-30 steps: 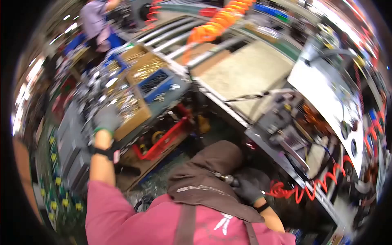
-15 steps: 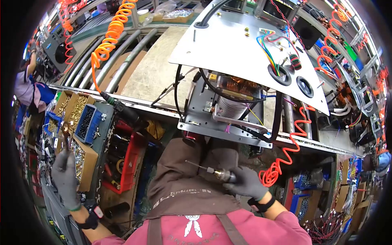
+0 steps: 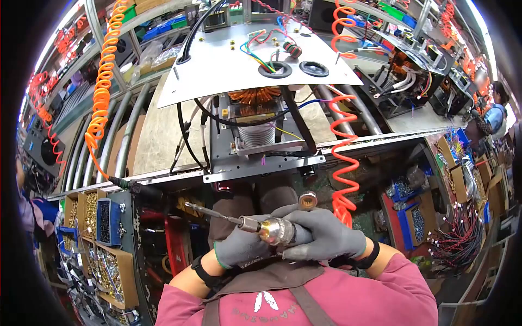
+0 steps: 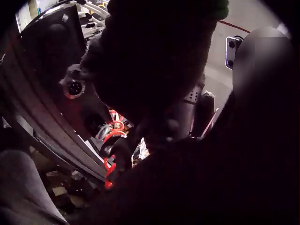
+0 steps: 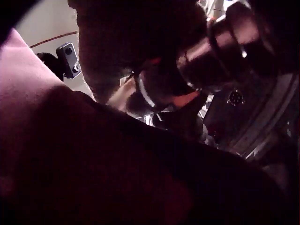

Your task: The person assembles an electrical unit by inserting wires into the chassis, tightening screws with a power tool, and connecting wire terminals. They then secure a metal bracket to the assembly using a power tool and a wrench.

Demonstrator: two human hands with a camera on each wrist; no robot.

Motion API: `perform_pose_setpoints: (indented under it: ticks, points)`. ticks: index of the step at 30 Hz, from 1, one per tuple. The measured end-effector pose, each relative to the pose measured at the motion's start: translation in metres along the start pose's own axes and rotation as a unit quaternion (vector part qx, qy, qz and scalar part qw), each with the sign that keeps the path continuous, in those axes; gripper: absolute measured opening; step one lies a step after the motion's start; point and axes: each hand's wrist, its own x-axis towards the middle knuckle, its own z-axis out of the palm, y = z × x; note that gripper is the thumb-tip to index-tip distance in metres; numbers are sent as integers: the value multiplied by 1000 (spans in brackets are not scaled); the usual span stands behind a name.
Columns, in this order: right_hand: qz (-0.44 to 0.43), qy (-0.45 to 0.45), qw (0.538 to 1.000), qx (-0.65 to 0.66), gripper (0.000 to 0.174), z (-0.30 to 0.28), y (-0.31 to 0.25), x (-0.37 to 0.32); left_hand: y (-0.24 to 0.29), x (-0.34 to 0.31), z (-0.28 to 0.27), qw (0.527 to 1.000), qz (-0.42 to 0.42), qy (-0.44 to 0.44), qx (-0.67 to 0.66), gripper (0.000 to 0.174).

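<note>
pneumatic screwdriver point(image 3: 274, 231) sits low centre in the head view, just over my apron point(image 3: 261, 274), bit point(image 3: 209, 212) pointing left and a little up. my right hand point(image 3: 326, 236) wraps its fingers over the shiny body. my left hand point(image 3: 239, 249) curls under the nose, gripping it too. open metal chassis point(image 3: 261, 163) is just above, orange coiled hose point(image 3: 343, 163) beside it. wrist views are too dark to add more.

The head view was bright, sharp and fisheye-bent with black corners; both wrist views were dim, shadowed and blurred.
</note>
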Motion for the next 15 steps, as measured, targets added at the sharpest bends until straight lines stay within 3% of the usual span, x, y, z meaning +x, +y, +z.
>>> perform_pose_setpoints:
  ticks: [1, 2, 3, 4, 7, 8, 9, 12, 14, 15]
  points:
    - [-1, 5, 1000, -5, 56, -2, -4, -2, -1, -1, 0, 998, -23, -9, -60, 17]
    - [44, 4, 998, -52, 53, -6, -10, -2, 8, -7, -1, 976, 42, 19, 214, 17]
    - [90, 4, 991, -97, 50, -9, -13, -2, 20, -12, 2, 874, 106, 48, 471, 18]
    - [113, 24, 984, -137, 50, -12, -15, -3, 39, -14, 14, 817, 224, 88, 525, 15]
    - [102, 37, 957, -268, 48, -20, -15, 1, 56, -27, 20, 697, 395, 90, 592, 29]
    - [102, 40, 956, -272, 48, -21, -17, 1, 65, -20, 28, 644, 414, 82, 638, 34]
    - [101, 1, 948, -301, 47, -21, -19, 0, 65, -10, 34, 623, 397, 72, 670, 45]
    - [117, -62, 923, -361, 47, -22, -31, -4, 28, 23, 36, 605, 388, 78, 691, 60]
    - [102, -87, 908, -396, 51, -30, -37, -12, 20, 29, 47, 704, 246, 24, 666, 67]
    - [101, -79, 907, -401, 51, -36, -42, -17, 18, 34, 53, 715, 268, 19, 645, 68]
